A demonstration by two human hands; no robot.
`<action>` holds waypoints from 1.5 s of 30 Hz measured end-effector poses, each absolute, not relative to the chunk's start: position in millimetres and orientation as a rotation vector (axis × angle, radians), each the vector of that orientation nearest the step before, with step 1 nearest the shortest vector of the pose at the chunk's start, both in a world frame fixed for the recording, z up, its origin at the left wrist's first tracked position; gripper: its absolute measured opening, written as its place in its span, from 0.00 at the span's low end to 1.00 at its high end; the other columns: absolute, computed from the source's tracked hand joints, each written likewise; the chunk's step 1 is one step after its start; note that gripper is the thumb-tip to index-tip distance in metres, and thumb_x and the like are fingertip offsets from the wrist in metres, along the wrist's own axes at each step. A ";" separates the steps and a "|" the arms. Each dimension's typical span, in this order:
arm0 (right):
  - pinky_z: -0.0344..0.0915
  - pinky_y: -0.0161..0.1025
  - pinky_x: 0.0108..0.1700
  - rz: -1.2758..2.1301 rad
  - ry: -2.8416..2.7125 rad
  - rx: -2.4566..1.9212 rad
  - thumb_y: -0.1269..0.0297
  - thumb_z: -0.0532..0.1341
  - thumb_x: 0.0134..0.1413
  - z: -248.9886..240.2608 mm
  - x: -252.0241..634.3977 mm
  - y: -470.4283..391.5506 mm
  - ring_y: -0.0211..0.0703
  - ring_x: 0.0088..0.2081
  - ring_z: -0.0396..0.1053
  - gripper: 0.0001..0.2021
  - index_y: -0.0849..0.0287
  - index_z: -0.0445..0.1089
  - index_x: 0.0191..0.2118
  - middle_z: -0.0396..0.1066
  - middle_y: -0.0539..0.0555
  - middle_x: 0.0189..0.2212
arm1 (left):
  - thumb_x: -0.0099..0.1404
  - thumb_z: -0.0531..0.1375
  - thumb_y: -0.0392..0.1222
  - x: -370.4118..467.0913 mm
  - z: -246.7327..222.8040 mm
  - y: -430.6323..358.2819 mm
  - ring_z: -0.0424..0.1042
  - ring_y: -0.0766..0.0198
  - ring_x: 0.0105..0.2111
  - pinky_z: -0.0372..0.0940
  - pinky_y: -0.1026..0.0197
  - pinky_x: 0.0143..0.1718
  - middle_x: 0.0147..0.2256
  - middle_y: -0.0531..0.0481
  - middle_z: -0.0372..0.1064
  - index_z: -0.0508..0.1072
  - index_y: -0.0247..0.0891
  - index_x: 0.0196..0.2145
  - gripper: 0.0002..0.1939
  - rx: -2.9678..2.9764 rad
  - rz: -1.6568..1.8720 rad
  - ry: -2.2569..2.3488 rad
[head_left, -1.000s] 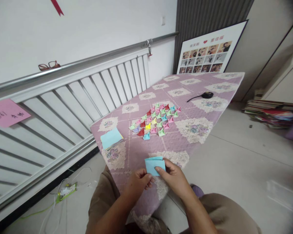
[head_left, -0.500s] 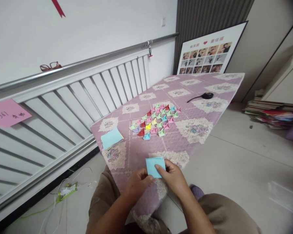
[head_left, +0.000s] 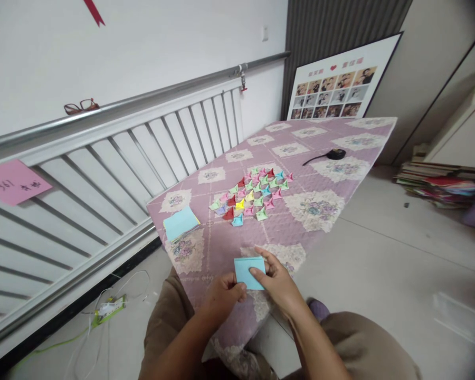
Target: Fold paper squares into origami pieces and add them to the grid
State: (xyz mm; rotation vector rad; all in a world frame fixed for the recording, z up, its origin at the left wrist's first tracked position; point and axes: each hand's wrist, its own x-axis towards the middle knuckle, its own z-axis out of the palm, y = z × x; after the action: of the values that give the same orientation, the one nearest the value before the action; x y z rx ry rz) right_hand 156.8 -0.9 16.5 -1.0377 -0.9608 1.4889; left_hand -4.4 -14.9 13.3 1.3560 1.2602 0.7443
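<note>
A light blue sheet of paper (head_left: 247,273), folded over with its layers showing along the top edge, is held between both hands above the near end of the table. My left hand (head_left: 226,294) pinches its lower left corner. My right hand (head_left: 277,277) grips the right side, thumb on the front face and fingers behind, the index finger raised past the top edge. Beyond them on the cloth lie several small folded paper pieces (head_left: 248,196) in rows, in green, pink, red, yellow, blue and purple. A stack of coloured paper (head_left: 181,224), blue on top, lies at the left edge.
A purple floral cloth (head_left: 225,248) covers the table. A black tape measure (head_left: 335,154) with a strap lies at the far right. Along the left runs a white radiator (head_left: 142,153) with glasses (head_left: 81,106) above it. A power strip (head_left: 110,310) sits on the floor.
The folded blue paper has shifted slightly left. My right index finger has lifted from behind the paper to above its top right corner. My left hand still pinches the lower left.
</note>
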 end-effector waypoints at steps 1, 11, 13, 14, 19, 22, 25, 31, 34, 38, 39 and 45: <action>0.60 0.35 0.29 1.502 -0.976 -1.049 0.50 0.67 0.40 17.1 157.3 -1.7 0.38 0.25 0.63 0.24 0.57 0.65 0.42 0.67 0.47 0.24 | 0.59 0.58 0.44 -5.3 13.3 -15.1 0.62 0.68 0.23 0.57 0.63 0.29 0.21 0.54 0.66 0.68 0.35 0.25 0.10 1.357 0.734 1.264; 0.57 0.34 0.28 1.362 -1.203 -1.234 0.51 0.60 0.47 13.6 160.5 -2.9 0.36 0.26 0.59 0.14 0.58 0.65 0.27 0.63 0.47 0.22 | 0.55 0.63 0.46 -9.0 8.9 -8.1 0.68 0.62 0.33 0.61 0.60 0.37 0.32 0.48 0.71 0.73 0.35 0.33 0.12 1.294 0.766 1.077; 0.57 0.34 0.28 1.372 -1.260 -1.229 0.52 0.60 0.48 13.7 160.1 -3.0 0.36 0.25 0.59 0.13 0.58 0.65 0.28 0.63 0.47 0.23 | 0.54 0.64 0.45 -8.5 12.1 -5.1 0.68 0.63 0.34 0.61 0.61 0.37 0.34 0.49 0.71 0.71 0.35 0.38 0.15 1.236 0.887 1.085; 0.57 0.34 0.27 1.377 -1.288 -1.225 0.52 0.60 0.48 13.5 159.5 -3.2 0.36 0.25 0.58 0.13 0.58 0.66 0.28 0.63 0.47 0.22 | 0.54 0.64 0.45 -8.6 13.6 -3.6 0.67 0.64 0.33 0.61 0.62 0.35 0.33 0.50 0.70 0.71 0.36 0.38 0.15 1.216 0.927 1.128; 0.56 0.33 0.27 1.423 -1.326 -1.177 0.53 0.60 0.49 9.4 155.1 -3.2 0.36 0.25 0.59 0.12 0.58 0.67 0.28 0.63 0.47 0.22 | 0.55 0.61 0.46 -11.4 17.3 1.9 0.58 0.70 0.23 0.54 0.66 0.26 0.21 0.57 0.60 0.69 0.35 0.27 0.10 1.237 0.906 1.316; 0.56 0.33 0.26 1.459 -1.289 -1.110 0.53 0.59 0.50 5.4 155.8 -1.0 0.35 0.24 0.59 0.13 0.58 0.67 0.32 0.63 0.46 0.23 | 0.55 0.60 0.45 -13.3 16.1 1.8 0.58 0.71 0.22 0.54 0.66 0.25 0.21 0.57 0.60 0.68 0.35 0.27 0.09 1.180 0.916 1.345; 0.56 0.34 0.26 1.358 -1.322 -1.172 0.55 0.58 0.51 -1.5 156.9 2.3 0.36 0.23 0.58 0.11 0.58 0.67 0.34 0.60 0.45 0.21 | 0.57 0.58 0.42 -15.8 11.2 1.8 0.58 0.70 0.21 0.54 0.66 0.24 0.21 0.57 0.60 0.68 0.36 0.28 0.06 1.202 0.862 1.381; 0.61 0.38 0.33 0.784 -1.575 -1.466 0.63 0.56 0.50 -20.7 152.3 8.6 0.42 0.29 0.66 0.14 0.57 0.68 0.43 0.68 0.49 0.26 | 0.57 0.56 0.34 -22.3 -6.0 11.6 0.63 0.68 0.25 0.56 0.65 0.27 0.24 0.56 0.64 0.70 0.36 0.29 0.03 1.562 0.651 1.518; 0.63 0.41 0.40 0.513 -1.674 -1.458 0.66 0.55 0.52 -25.4 153.5 9.6 0.46 0.35 0.68 0.12 0.58 0.70 0.42 0.71 0.54 0.32 | 0.58 0.56 0.34 -26.5 -11.0 18.5 0.65 0.67 0.27 0.57 0.65 0.30 0.26 0.54 0.67 0.70 0.36 0.31 0.04 1.695 0.550 1.627; 0.62 0.43 0.41 0.302 -1.790 -1.386 0.65 0.53 0.59 -22.6 156.7 2.7 0.47 0.37 0.67 0.10 0.59 0.71 0.36 0.71 0.56 0.32 | 0.59 0.56 0.36 -33.9 -11.0 24.5 0.65 0.65 0.28 0.57 0.64 0.31 0.27 0.53 0.68 0.71 0.37 0.31 0.04 1.770 0.483 1.692; 0.62 0.43 0.41 0.265 -1.819 -1.372 0.65 0.52 0.60 -20.8 156.1 -1.0 0.47 0.37 0.67 0.10 0.59 0.71 0.36 0.71 0.56 0.32 | 0.59 0.56 0.37 -35.8 -10.3 25.5 0.65 0.65 0.28 0.56 0.64 0.31 0.27 0.53 0.68 0.71 0.37 0.30 0.04 1.777 0.481 1.686; 0.59 0.47 0.46 0.162 -2.071 -1.230 0.65 0.54 0.61 -17.4 135.2 -28.4 0.49 0.42 0.67 0.10 0.55 0.71 0.43 0.72 0.56 0.38 | 0.59 0.55 0.36 -45.6 -7.4 30.2 0.65 0.64 0.29 0.55 0.64 0.31 0.28 0.52 0.69 0.71 0.36 0.31 0.05 1.845 0.441 1.654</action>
State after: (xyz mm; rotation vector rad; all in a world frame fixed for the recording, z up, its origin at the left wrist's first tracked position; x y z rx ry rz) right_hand 135.2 -28.4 -17.4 -1.2296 -2.0714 0.1619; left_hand -45.6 30.2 -7.4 1.8447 1.6542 0.4407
